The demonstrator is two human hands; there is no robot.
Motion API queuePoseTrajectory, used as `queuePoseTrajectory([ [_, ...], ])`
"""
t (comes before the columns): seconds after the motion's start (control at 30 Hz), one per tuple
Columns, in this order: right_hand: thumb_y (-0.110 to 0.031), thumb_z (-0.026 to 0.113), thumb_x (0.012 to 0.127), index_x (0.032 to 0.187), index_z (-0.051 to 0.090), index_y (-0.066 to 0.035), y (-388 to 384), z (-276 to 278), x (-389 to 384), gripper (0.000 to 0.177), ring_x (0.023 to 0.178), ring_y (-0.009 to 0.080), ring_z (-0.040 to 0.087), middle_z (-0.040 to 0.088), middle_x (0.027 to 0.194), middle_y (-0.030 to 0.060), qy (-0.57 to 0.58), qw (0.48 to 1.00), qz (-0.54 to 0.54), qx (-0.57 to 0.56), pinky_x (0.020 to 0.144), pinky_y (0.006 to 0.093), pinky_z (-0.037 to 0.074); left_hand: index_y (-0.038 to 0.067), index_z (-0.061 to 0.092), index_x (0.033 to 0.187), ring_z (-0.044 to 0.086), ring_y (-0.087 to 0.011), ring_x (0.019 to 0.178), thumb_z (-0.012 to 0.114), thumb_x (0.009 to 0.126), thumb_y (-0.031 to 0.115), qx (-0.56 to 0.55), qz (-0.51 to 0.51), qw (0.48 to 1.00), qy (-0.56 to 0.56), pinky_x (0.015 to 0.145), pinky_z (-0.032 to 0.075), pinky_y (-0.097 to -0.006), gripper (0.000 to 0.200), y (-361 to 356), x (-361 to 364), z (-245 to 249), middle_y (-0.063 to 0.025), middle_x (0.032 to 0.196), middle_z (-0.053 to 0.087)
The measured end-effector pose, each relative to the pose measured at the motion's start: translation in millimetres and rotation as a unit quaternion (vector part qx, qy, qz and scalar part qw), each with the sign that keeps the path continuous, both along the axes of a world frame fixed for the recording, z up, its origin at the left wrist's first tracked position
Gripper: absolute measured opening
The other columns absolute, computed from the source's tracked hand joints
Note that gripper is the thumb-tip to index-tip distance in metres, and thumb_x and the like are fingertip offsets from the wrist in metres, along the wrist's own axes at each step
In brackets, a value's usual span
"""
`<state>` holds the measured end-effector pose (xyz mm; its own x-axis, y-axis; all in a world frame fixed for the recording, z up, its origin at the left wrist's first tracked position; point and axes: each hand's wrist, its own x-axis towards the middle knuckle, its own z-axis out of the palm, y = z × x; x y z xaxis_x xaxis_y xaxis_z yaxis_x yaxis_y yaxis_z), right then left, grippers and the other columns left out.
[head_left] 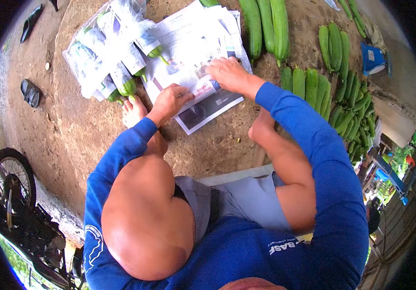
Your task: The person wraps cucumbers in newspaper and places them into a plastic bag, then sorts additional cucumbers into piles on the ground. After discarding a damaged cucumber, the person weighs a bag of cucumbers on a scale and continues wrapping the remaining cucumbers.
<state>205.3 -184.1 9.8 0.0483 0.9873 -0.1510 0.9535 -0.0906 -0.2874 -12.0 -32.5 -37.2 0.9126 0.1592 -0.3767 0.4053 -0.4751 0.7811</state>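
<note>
A stack of printed paper sheets lies on the ground before me, its lowest sheet dark along the near edge. My left hand rests on the papers' left near part, fingers bent, and whether it pinches a sheet is unclear. Farther right, my right hand touches the top sheet with curled fingers; what is under its fingertips is hidden. Left of the stack, a clear plastic bag holds several paper-wrapped green vegetables, their stem ends sticking out toward the papers.
Long green vegetables lie beyond the papers at right, with more in rows and a heap farther right. A blue packet is at the far right. Sandals and a motorcycle stand left. My bare feet flank the papers.
</note>
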Motion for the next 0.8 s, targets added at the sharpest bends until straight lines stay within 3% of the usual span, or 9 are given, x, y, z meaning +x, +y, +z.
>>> queuePoseTrajectory([
  [0.13, -0.020, 0.056, 0.089, 0.099, 0.063, -0.012, 6, 9, -17, 0.015, 0.100, 0.0257, 0.060, 0.062, 0.102, 0.0064, -0.078, 0.982, 0.108, 0.132, 0.083, 0.0473, 0.048, 0.001, 0.069, 0.111, 0.068, -0.0324, 0.093, 0.074, 0.090, 0.040, -0.028, 0.024, 0.998, 0.056, 0.084, 0.053, -0.0417, 0.045, 10, 5, 5, -0.0178, 0.106, 0.070],
  [0.27, -0.022, 0.055, 0.090, 0.102, 0.063, -0.012, -15, 5, -45, 0.017, 0.096, 0.0226, 0.057, 0.058, 0.101, 0.0048, -0.175, 0.976, 0.130, 0.027, 0.088, 0.0526, 0.045, 0.002, 0.068, 0.117, 0.066, -0.0405, 0.102, 0.078, 0.086, 0.036, -0.100, 0.157, 0.982, -0.024, 0.087, 0.052, -0.0458, 0.047, -2, -2, 2, -0.0164, 0.106, 0.070],
  [0.3, -0.021, 0.055, 0.090, 0.102, 0.063, -0.012, -14, 1, -46, 0.017, 0.092, 0.0224, 0.056, 0.057, 0.099, 0.0044, -0.168, 0.977, 0.116, 0.061, 0.089, 0.0537, 0.045, 0.005, 0.064, 0.120, 0.066, -0.0372, 0.101, 0.081, 0.083, 0.035, -0.025, 0.163, 0.982, -0.094, 0.086, 0.051, -0.0464, 0.051, -8, -1, 3, -0.0131, 0.103, 0.071],
  [0.4, -0.019, 0.055, 0.090, 0.104, 0.062, -0.011, -6, -8, -43, 0.018, 0.095, 0.0227, 0.057, 0.057, 0.100, 0.0048, -0.162, 0.978, 0.127, 0.024, 0.090, 0.0562, 0.045, 0.008, 0.063, 0.119, 0.065, -0.0297, 0.099, 0.079, 0.083, 0.039, 0.221, -0.028, 0.950, -0.219, 0.091, 0.049, -0.0442, 0.049, 1, -1, 4, -0.0108, 0.105, 0.069],
  [0.53, -0.024, 0.066, 0.079, 0.109, 0.059, -0.004, 6, 14, -34, 0.037, 0.103, 0.0335, 0.063, 0.064, 0.106, 0.0132, 0.121, 0.992, 0.029, -0.026, 0.092, 0.0500, 0.048, 0.010, 0.060, 0.115, 0.065, -0.0289, 0.096, 0.079, 0.078, 0.036, 0.213, -0.085, 0.962, -0.152, 0.092, 0.045, -0.0460, 0.049, 0, 3, 33, -0.0083, 0.105, 0.067],
  [0.6, -0.032, 0.063, 0.082, 0.119, 0.058, -0.001, 29, 53, -37, 0.049, 0.111, 0.0406, 0.063, 0.065, 0.118, 0.0245, 0.198, 0.944, -0.074, -0.255, 0.091, 0.0488, 0.052, 0.010, 0.057, 0.119, 0.065, -0.0304, 0.102, 0.081, 0.074, 0.033, 0.213, -0.099, 0.963, -0.131, 0.099, 0.043, -0.0469, 0.056, 0, 3, 37, -0.0102, 0.106, 0.065],
  [0.67, -0.034, 0.062, 0.085, 0.127, 0.055, 0.000, 25, 52, -38, 0.054, 0.111, 0.0366, 0.064, 0.067, 0.116, 0.0239, 0.336, 0.918, -0.100, -0.187, 0.094, 0.0452, 0.051, 0.011, 0.055, 0.122, 0.063, -0.0297, 0.105, 0.080, 0.074, 0.028, 0.219, -0.091, 0.958, -0.160, 0.101, 0.042, -0.0486, 0.057, 2, 6, 53, -0.0098, 0.109, 0.064],
  [0.77, -0.040, 0.063, 0.090, 0.130, 0.058, 0.000, 16, 22, -19, 0.057, 0.107, 0.0247, 0.062, 0.068, 0.116, 0.0172, 0.555, 0.773, -0.154, -0.268, 0.095, 0.0366, 0.049, 0.014, 0.055, 0.126, 0.059, -0.0260, 0.111, 0.076, 0.075, 0.025, 0.272, -0.071, 0.932, -0.228, 0.103, 0.040, -0.0505, 0.057, 2, 9, 53, -0.0081, 0.112, 0.062],
  [0.8, -0.039, 0.065, 0.090, 0.129, 0.059, 0.001, 20, 32, -19, 0.057, 0.106, 0.0249, 0.062, 0.068, 0.117, 0.0174, 0.535, 0.780, -0.146, -0.291, 0.095, 0.0370, 0.049, 0.014, 0.055, 0.125, 0.063, -0.0267, 0.103, 0.076, 0.074, 0.026, 0.265, -0.078, 0.930, -0.244, 0.101, 0.042, -0.0460, 0.056, 8, 12, 63, -0.0077, 0.108, 0.063],
])
